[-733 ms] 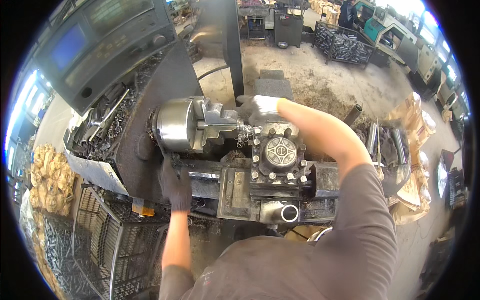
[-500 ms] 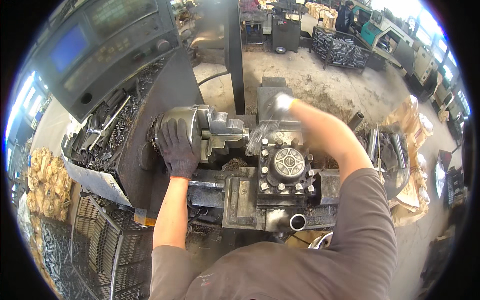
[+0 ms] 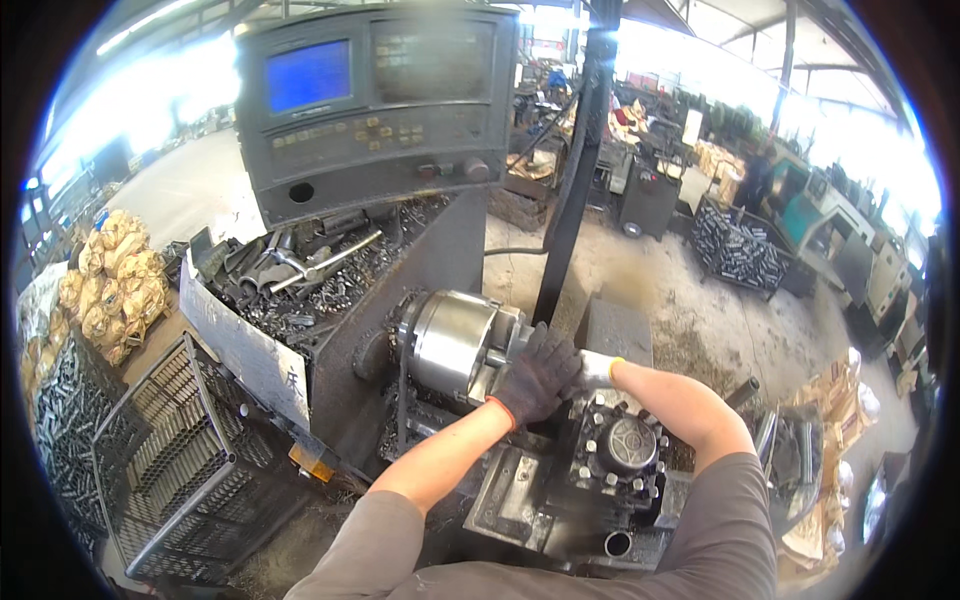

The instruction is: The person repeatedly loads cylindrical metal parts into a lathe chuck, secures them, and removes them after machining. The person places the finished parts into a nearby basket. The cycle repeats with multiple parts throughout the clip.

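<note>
My left hand [image 3: 540,378], in a dark knit glove, is at the jaw end of the lathe chuck [image 3: 452,342]. Its fingers are bent and pressed together over something hidden beneath them. Right against it is my right hand [image 3: 598,370], in a whitish glove with a yellow cuff. The right fingers are hidden behind the left glove, so their grip does not show. Beside and nearer than both hands stands the square tool post [image 3: 627,443], ringed with bolts. Part of the chuck's jaws is covered by the left hand.
A control panel [image 3: 375,110] with a blue screen rises beyond the chuck. Metal chips and a T-handled wrench [image 3: 308,266] lie in the tray at left. A mesh cart [image 3: 185,470] stands near left. Metal parts fill a far bin [image 3: 738,250].
My left hand has left the chuck's body and moved right to its jaw end. My right hand, blurred by motion before, now meets the left. The view has tilted up and turned left.
</note>
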`<state>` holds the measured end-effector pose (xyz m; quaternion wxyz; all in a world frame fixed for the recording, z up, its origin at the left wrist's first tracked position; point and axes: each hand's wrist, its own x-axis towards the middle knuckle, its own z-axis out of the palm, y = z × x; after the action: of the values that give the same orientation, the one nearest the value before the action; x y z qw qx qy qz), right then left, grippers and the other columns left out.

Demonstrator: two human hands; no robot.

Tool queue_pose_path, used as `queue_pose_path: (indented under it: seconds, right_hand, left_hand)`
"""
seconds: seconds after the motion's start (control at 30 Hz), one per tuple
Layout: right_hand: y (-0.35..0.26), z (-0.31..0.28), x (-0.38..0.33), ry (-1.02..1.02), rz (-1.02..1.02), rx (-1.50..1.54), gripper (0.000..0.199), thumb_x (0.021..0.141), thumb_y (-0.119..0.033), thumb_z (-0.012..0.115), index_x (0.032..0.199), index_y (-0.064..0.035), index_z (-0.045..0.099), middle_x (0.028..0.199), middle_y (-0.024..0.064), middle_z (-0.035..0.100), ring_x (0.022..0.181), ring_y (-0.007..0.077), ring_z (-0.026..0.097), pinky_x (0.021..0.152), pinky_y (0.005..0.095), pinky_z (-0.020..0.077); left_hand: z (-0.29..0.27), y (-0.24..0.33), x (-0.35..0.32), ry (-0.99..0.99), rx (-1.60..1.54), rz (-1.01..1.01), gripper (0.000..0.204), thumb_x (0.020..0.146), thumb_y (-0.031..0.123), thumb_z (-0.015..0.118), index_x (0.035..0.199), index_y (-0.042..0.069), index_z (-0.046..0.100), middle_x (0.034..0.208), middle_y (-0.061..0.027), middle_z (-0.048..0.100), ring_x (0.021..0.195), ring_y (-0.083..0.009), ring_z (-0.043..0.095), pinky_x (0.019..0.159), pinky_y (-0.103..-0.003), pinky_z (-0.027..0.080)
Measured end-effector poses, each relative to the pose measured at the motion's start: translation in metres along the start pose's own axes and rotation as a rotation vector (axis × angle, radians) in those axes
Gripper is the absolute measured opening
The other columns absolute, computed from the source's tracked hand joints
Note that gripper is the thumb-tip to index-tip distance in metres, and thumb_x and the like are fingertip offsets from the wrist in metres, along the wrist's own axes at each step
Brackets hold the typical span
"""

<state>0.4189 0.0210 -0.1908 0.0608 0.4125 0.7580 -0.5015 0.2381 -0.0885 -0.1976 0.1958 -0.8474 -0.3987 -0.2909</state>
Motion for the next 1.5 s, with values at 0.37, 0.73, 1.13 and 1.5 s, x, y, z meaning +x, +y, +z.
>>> queue_pose_path:
  seconds: [0.37, 0.73, 1.13, 1.5]
  right_hand:
    - [0.050, -0.043, -0.019, -0.368, 0.475, 0.017, 0.040, 0.106, -0.023, 0.064, 0.141, -0.0044, 0.065, 0.120, 0.0159, 0.077, 0.106, 0.0355, 0.076, 0.096, 0.0453, 0.0652]
    - [0.048, -0.025, -0.151, 0.667, -0.051, -0.573, 0.047, 0.084, -0.035, 0.084, 0.118, -0.0035, 0.073, 0.100, 0.0238, 0.075, 0.086, 0.0364, 0.072, 0.075, 0.0458, 0.0557]
    - [0.240, 0.384, -0.417, 1.117, 1.204, 0.457, 0.036, 0.089, -0.028, 0.076, 0.116, -0.0057, 0.074, 0.084, 0.0148, 0.077, 0.083, 0.0292, 0.077, 0.076, 0.0424, 0.0607]
    - [-0.013, 0.242, -0.273, 0.754, -0.067, -0.350, 0.054, 0.078, -0.022, 0.082, 0.123, 0.0006, 0.063, 0.081, 0.0165, 0.070, 0.067, 0.0369, 0.070, 0.062, 0.0447, 0.0571]
  left_hand:
    - [0.017, -0.004, -0.002, -0.113, 0.040, -0.043, 0.066, 0.070, 0.041, 0.085, 0.128, 0.015, 0.067, 0.134, -0.0195, 0.062, 0.140, -0.0413, 0.050, 0.128, -0.061, 0.026]
    - [0.009, -0.003, 0.001, -0.147, -0.159, -0.156, 0.053, 0.077, 0.033, 0.081, 0.125, 0.014, 0.071, 0.129, -0.0189, 0.062, 0.133, -0.0410, 0.053, 0.125, -0.056, 0.034]
    - [0.019, 0.001, 0.007, -0.255, 0.271, 0.038, 0.066, 0.088, 0.056, 0.076, 0.142, 0.020, 0.065, 0.146, -0.0112, 0.064, 0.141, -0.0302, 0.055, 0.125, -0.054, 0.031]
    - [-0.003, 0.001, -0.001, -0.095, 0.048, 0.043, 0.071, 0.092, 0.044, 0.077, 0.154, 0.017, 0.054, 0.149, -0.0130, 0.061, 0.143, -0.0334, 0.053, 0.126, -0.055, 0.032]
